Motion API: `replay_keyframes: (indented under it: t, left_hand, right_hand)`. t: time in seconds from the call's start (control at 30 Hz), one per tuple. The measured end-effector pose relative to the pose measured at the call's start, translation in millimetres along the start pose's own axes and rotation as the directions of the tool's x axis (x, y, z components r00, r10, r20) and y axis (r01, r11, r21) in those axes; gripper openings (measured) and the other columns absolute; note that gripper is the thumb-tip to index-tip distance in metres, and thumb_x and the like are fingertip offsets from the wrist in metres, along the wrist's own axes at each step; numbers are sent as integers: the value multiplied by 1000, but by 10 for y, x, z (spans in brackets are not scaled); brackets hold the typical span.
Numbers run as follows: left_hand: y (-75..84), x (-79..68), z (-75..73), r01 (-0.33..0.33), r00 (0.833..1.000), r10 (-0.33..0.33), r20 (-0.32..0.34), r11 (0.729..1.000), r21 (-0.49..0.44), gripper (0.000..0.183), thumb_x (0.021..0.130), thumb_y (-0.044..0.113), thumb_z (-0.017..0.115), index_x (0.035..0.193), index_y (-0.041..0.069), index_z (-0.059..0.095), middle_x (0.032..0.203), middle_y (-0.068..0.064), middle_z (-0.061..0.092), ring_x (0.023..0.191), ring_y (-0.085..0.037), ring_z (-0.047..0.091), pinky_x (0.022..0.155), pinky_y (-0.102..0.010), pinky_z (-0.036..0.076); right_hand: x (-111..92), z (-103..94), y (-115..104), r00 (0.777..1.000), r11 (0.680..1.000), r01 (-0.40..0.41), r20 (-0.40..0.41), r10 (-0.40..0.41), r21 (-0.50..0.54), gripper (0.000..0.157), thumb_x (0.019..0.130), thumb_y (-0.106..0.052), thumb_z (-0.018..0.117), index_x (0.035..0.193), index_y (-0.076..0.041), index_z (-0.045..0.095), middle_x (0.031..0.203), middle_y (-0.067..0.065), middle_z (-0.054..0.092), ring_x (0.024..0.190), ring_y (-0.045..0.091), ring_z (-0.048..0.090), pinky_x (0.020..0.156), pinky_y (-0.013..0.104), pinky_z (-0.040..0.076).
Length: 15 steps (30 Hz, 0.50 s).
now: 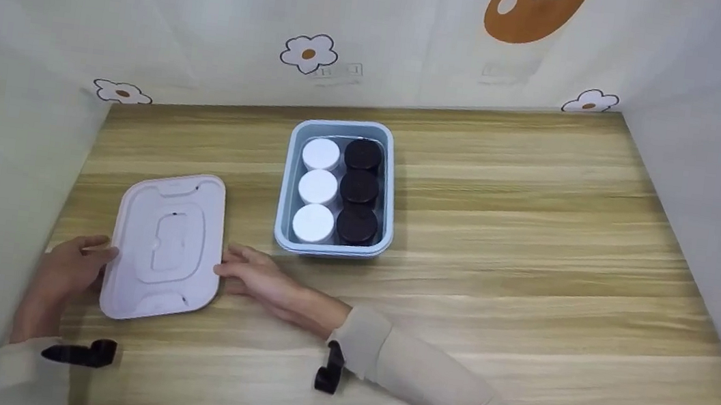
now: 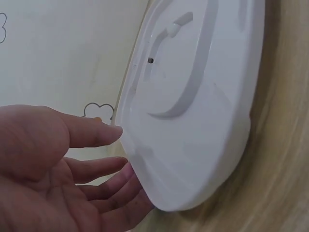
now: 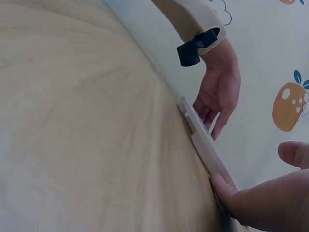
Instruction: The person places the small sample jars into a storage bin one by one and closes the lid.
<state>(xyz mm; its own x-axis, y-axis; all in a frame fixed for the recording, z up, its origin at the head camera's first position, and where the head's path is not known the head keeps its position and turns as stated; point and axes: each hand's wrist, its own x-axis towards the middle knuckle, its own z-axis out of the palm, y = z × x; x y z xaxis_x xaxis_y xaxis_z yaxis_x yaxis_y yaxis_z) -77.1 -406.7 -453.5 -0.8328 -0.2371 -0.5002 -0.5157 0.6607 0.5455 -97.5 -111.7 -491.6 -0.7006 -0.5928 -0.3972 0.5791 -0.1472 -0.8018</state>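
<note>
A pale pinkish-white plastic lid (image 1: 169, 248) with a raised rim and grooved centre lies flat and low over the table at the left. My left hand (image 1: 67, 270) is at its left edge. In the left wrist view, its fingers (image 2: 118, 193) reach under the rim, thumb stretched out at the edge. From the right edge, my right hand (image 1: 264, 283) touches the lid. The right wrist view shows one fingertip low against the lid's side (image 3: 207, 150) and the thumb (image 3: 292, 153) raised away from it. Other fingertips are hidden beneath the lid.
A blue rectangular box (image 1: 332, 251) stands at the back middle, right of the lid. Inside are three white round-capped containers (image 1: 317, 187) and three black-capped ones (image 1: 360, 187). Flower-printed sheeting (image 1: 422, 38) walls the wood-grain table (image 1: 532, 265) at the back and both sides.
</note>
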Motion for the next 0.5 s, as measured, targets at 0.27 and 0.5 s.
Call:
replay_keyframes:
  t: [0.27, 0.5]
  left_hand:
    - [10, -7, 31, -53, 999, 54, -6, 997, 47, 61, 104, 29, 44, 143, -18, 37, 138, -41, 48, 103, -29, 65, 69, -21, 52]
    - [-7, -66, 79, -43, 999, 43, -11, 999, 13, 65, 105, 30, 43, 148, -16, 30, 139, -42, 44, 110, -36, 61, 70, -20, 52]
  right_hand:
    - [-38, -15, 44, 998, 996, 56, 2, -56, 70, 65, 91, 2, 56, 151, 8, 32, 151, 22, 46, 124, 32, 61, 107, 37, 52]
    - [-82, 27, 45, 996, 992, 86, 16, -88, 96, 58, 88, 10, 53, 145, 9, 42, 143, 23, 53, 118, 26, 62, 107, 35, 52]
